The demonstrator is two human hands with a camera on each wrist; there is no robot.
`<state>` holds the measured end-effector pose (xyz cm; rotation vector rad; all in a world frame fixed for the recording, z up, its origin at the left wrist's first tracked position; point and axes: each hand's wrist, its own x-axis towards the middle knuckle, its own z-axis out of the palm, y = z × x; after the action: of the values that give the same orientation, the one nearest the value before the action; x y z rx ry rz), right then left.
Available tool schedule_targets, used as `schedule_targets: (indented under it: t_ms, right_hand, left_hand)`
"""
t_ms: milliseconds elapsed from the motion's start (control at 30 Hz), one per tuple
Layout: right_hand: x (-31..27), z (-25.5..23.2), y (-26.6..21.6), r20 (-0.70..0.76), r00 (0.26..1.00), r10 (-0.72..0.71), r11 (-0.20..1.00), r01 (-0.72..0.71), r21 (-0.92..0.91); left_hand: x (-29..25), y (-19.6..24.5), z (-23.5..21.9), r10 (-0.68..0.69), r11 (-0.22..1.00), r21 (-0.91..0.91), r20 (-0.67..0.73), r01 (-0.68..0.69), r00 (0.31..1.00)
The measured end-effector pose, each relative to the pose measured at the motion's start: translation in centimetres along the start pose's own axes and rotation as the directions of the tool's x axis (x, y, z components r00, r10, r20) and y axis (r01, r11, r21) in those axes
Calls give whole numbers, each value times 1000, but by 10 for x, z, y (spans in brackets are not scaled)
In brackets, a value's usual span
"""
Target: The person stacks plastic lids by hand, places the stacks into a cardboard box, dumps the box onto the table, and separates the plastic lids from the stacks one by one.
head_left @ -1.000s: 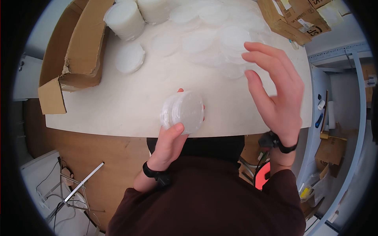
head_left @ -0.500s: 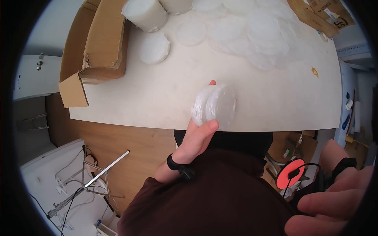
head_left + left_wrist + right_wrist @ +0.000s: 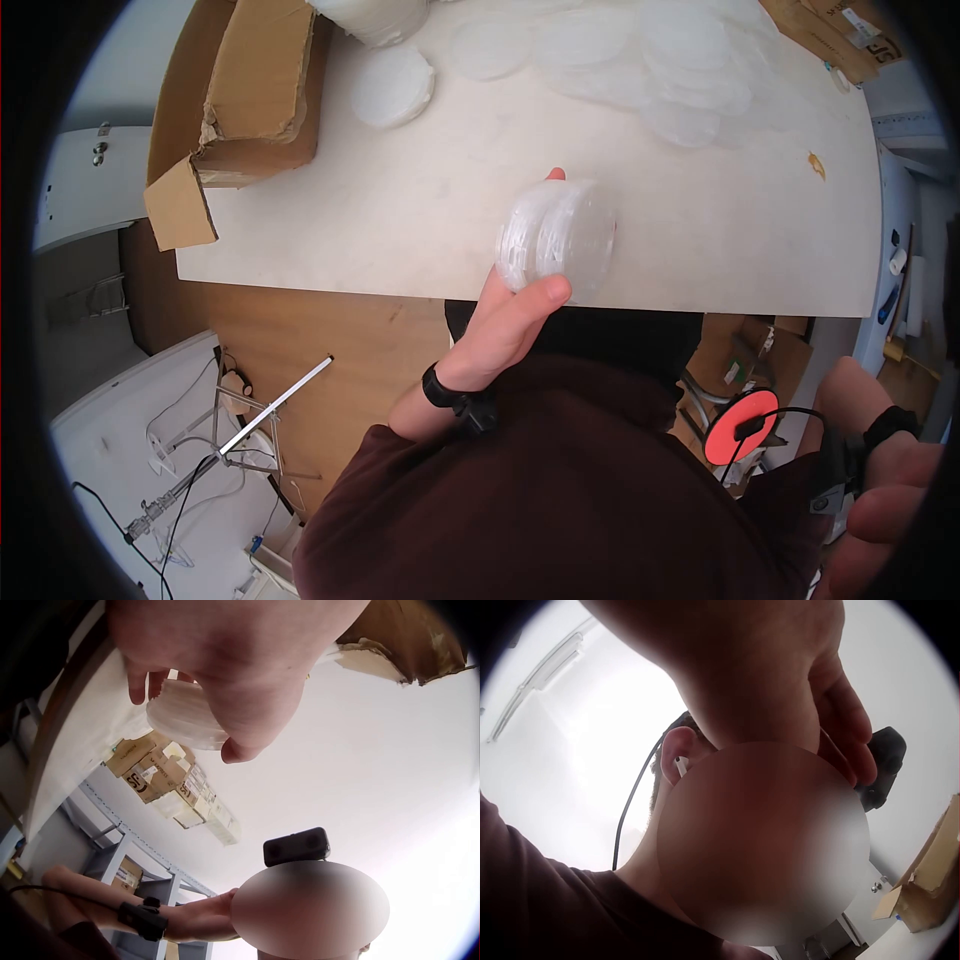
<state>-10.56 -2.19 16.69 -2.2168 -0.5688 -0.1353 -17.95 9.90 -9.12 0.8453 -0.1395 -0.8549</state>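
My left hand point(image 3: 515, 325) grips a stack of round, translucent plastic discs point(image 3: 583, 240) just over the table's front edge. The thumb lies across the near side of the stack, and a fingertip shows past its far side. A gap splits the stack into two bundles. In the left wrist view the discs point(image 3: 187, 716) sit between thumb and fingers, partly hidden by the hand. My right hand point(image 3: 757, 675) is raised close to the person's face, its fingers loosely bent and holding nothing. Only part of this right hand point(image 3: 890, 510) shows in the head view, at the lower right edge.
On the white table point(image 3: 400, 230) lie a short disc stack point(image 3: 392, 87), a taller stack point(image 3: 375, 18) and many loose overlapping discs point(image 3: 685, 75). An open cardboard box point(image 3: 255, 80) stands at the left; another carton point(image 3: 830, 40) is at the far right corner.
My right hand has gone from above the table's right side down and back toward the face. The left hand keeps its grip on the disc stack. The head view has shifted.
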Motion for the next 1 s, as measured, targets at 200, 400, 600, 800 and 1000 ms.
schedule_targets:
  t_ms: [200, 400, 600, 800, 1000]
  right_hand:
    - [-229, -99, -16, 53, 997, -52, 998, 50, 50]
    - [-213, 57, 85, -298, 950, 92, 987, -128, -101]
    - [-223, 101, 99, -406, 891, 202, 973, -229, -18]
    - [-228, 102, 103, -387, 908, 161, 986, -164, 24]
    - [-236, 100, 99, -369, 873, 320, 943, -255, 215]
  left_hand:
    - [1, -4, -6, 12, 1000, 2, 75, -12, 997]
    - [-4, 3, 12, 13, 1000, -3, 43, -13, 999]
    - [-12, 2, 12, 75, 989, 130, -12, -73, 997]
    - [-17, 7, 11, 82, 986, 148, 10, -83, 997]
    - [-15, 0, 4, 98, 988, 116, 16, -99, 995]
